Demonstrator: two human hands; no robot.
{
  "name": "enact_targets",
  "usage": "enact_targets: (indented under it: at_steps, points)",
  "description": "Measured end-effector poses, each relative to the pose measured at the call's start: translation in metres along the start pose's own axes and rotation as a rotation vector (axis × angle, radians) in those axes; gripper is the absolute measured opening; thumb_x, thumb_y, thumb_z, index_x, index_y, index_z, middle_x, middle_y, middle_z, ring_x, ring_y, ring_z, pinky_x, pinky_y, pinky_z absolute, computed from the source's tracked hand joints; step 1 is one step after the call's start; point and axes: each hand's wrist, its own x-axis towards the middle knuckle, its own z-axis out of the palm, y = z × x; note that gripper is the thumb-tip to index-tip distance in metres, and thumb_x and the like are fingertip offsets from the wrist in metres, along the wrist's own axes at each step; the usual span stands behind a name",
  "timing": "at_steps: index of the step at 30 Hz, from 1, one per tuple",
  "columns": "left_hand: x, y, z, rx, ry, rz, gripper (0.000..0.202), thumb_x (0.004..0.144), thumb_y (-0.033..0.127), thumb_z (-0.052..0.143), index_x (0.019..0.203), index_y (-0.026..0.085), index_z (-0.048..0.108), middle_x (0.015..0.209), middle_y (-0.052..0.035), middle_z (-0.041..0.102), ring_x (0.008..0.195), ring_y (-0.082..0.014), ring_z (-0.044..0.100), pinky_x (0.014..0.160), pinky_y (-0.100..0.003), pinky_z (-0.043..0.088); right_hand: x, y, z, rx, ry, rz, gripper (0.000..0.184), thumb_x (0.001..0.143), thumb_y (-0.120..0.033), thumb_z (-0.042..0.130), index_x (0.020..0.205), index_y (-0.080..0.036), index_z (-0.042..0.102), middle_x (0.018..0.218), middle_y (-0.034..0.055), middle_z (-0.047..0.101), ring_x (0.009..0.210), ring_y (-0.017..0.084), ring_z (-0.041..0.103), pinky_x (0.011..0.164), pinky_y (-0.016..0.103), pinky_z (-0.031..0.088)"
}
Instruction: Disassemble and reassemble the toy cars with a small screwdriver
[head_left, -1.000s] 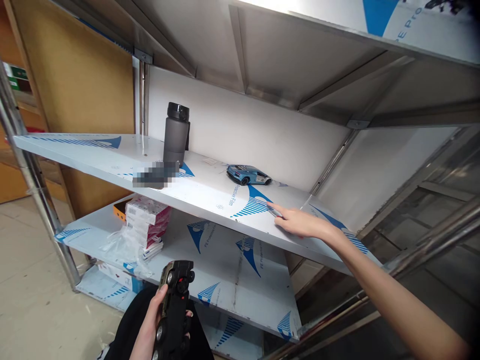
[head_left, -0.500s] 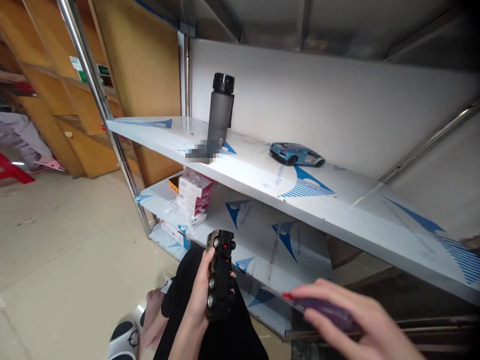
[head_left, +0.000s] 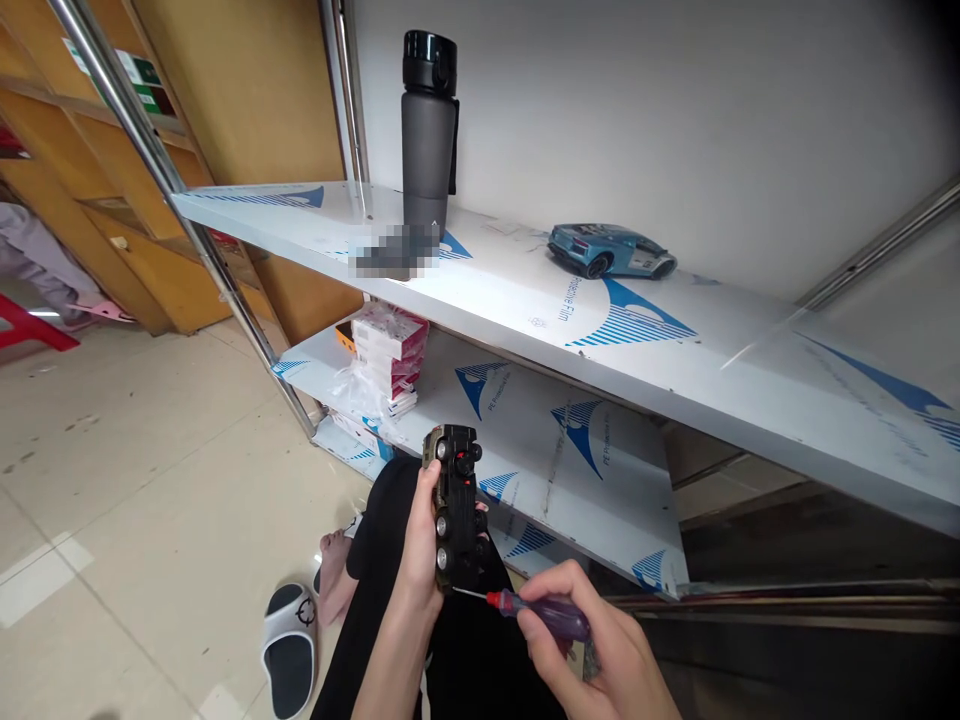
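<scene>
My left hand (head_left: 424, 545) is closed round a dark toy vehicle (head_left: 459, 515), turned so its black underside and several wheels face me. Its thumb lies along the wheel side. In my right hand (head_left: 581, 630) is a screwdriver (head_left: 551, 612) with a purple see-through handle and a red collar. The thin metal shaft points left, its tip at the lower end of the toy vehicle; whether it touches a screw I cannot make out. Both hands are over my lap, in front of the shelf unit.
On the upper metal shelf (head_left: 510, 270) stand a grey bottle (head_left: 427, 150) and a blue toy car (head_left: 611, 250), with a blurred-out item (head_left: 397, 250) beside the bottle. Stacked boxes (head_left: 386, 350) sit one shelf lower. A slipper (head_left: 290, 650) lies on the tiled floor.
My right hand has brought the screwdriver leftward to the lower end of the toy vehicle. My left hand still holds the vehicle, slightly further right in view. The camera view has tilted down.
</scene>
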Motion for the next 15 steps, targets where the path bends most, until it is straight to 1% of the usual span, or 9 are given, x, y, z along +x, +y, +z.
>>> enact_targets:
  at_steps: [2, 4, 6, 8, 10, 12, 14, 15]
  points:
    - [0.002, -0.002, -0.001, -0.007, 0.023, 0.024, 0.051, 0.081, 0.068, 0.080, 0.097, 0.022, 0.065, 0.062, 0.0021, 0.069, 0.044, -0.0172, 0.066, 0.044, -0.026, 0.053, 0.000, -0.002, 0.003, -0.038, 0.048, -0.059, 0.010, 0.106, -0.029, 0.057, 0.101, -0.029, 0.065, 0.081, -0.0046, 0.068, 0.065, 0.013, 0.064, 0.063, 0.021, 0.049]
    - [0.004, -0.003, -0.001, -0.010, 0.048, 0.050, 0.054, 0.079, 0.069, 0.081, 0.099, 0.022, 0.064, 0.063, 0.0028, 0.069, 0.044, -0.0165, 0.065, 0.044, -0.025, 0.052, 0.000, -0.002, 0.006, -0.081, 0.092, -0.116, 0.011, 0.107, -0.029, 0.057, 0.100, -0.029, 0.065, 0.081, -0.0050, 0.069, 0.065, 0.013, 0.065, 0.061, 0.022, 0.047]
    - [0.004, -0.004, -0.001, -0.011, 0.067, 0.073, 0.056, 0.079, 0.070, 0.081, 0.102, 0.022, 0.063, 0.063, 0.0034, 0.069, 0.043, -0.0160, 0.065, 0.043, -0.025, 0.051, 0.001, 0.001, 0.009, -0.099, 0.123, -0.124, 0.017, 0.110, -0.031, 0.056, 0.096, -0.029, 0.064, 0.080, -0.0050, 0.069, 0.066, 0.013, 0.066, 0.060, 0.022, 0.046]
    - [0.004, -0.004, -0.001, -0.007, 0.077, 0.087, 0.055, 0.081, 0.069, 0.081, 0.103, 0.023, 0.062, 0.062, 0.0038, 0.068, 0.043, -0.0158, 0.064, 0.042, -0.024, 0.049, 0.003, 0.004, 0.013, -0.084, 0.130, -0.101, 0.022, 0.113, -0.033, 0.052, 0.093, -0.028, 0.062, 0.080, -0.0047, 0.070, 0.067, 0.013, 0.067, 0.059, 0.022, 0.046]
    - [0.004, -0.005, -0.002, 0.000, 0.079, 0.095, 0.052, 0.084, 0.068, 0.079, 0.104, 0.023, 0.061, 0.062, 0.0038, 0.068, 0.044, -0.0161, 0.064, 0.041, -0.024, 0.048, 0.005, 0.007, 0.015, -0.067, 0.126, -0.095, 0.022, 0.114, -0.032, 0.049, 0.095, -0.028, 0.059, 0.080, -0.0045, 0.069, 0.069, 0.013, 0.068, 0.059, 0.021, 0.047]
    - [0.004, -0.005, -0.004, 0.012, 0.076, 0.102, 0.050, 0.086, 0.068, 0.076, 0.105, 0.024, 0.062, 0.061, 0.0040, 0.067, 0.045, -0.0165, 0.065, 0.040, -0.023, 0.046, 0.008, 0.009, 0.013, -0.059, 0.108, -0.123, 0.019, 0.113, -0.029, 0.046, 0.098, -0.028, 0.056, 0.080, -0.0048, 0.068, 0.068, 0.013, 0.068, 0.060, 0.021, 0.048]
    - [0.004, -0.005, -0.005, 0.029, 0.070, 0.105, 0.050, 0.087, 0.069, 0.076, 0.108, 0.025, 0.063, 0.060, 0.0048, 0.066, 0.045, -0.0163, 0.064, 0.038, -0.022, 0.044, 0.011, 0.008, 0.008, -0.074, 0.050, -0.159, 0.017, 0.113, -0.025, 0.044, 0.100, -0.029, 0.054, 0.081, -0.0050, 0.067, 0.069, 0.013, 0.067, 0.063, 0.021, 0.050]
    - [0.004, -0.005, -0.005, 0.039, 0.066, 0.104, 0.050, 0.087, 0.068, 0.077, 0.109, 0.026, 0.063, 0.059, 0.0054, 0.065, 0.044, -0.0157, 0.063, 0.038, -0.021, 0.043, 0.013, 0.008, 0.004, -0.090, 0.011, -0.187, 0.015, 0.112, -0.023, 0.044, 0.101, -0.029, 0.053, 0.083, -0.0048, 0.067, 0.071, 0.013, 0.067, 0.067, 0.021, 0.052]
